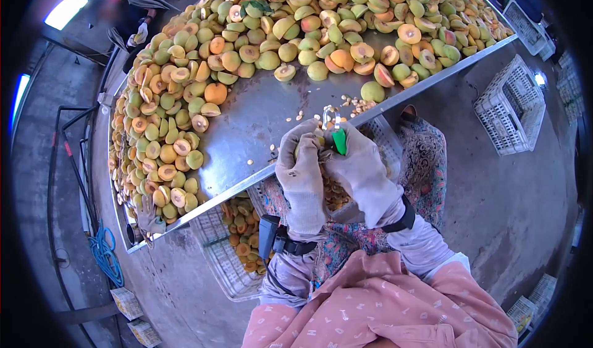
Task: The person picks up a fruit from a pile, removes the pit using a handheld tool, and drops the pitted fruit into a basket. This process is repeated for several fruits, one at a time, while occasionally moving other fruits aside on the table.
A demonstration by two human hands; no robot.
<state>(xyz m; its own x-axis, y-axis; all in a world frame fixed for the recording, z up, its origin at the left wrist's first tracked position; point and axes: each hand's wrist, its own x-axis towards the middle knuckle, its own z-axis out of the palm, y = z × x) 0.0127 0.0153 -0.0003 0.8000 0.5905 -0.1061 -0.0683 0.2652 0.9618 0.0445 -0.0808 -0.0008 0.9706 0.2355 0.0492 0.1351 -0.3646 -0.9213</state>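
Note:
At the table's near edge my two gloved hands are together. My left hand (299,169) is closed around a yellow-green peach piece (319,139), mostly hidden by the fingers. My right hand (360,165) grips a pitting tool with a green handle (339,141); its bent metal end points away from me, above the tabletop. Small pale pits (356,104) lie just beyond the right hand. Halved peaches (272,29), yellow to green, are heaped along the far and left sides of the metal table (247,131).
Beneath the table edge, a white crate (210,237) holds peach halves, and another crate (386,141) holds pale pieces. A white basket (513,107) stands on the floor at right. A grey glove (148,215) lies at the left corner. Another person's gloved hand (139,34) is at upper left.

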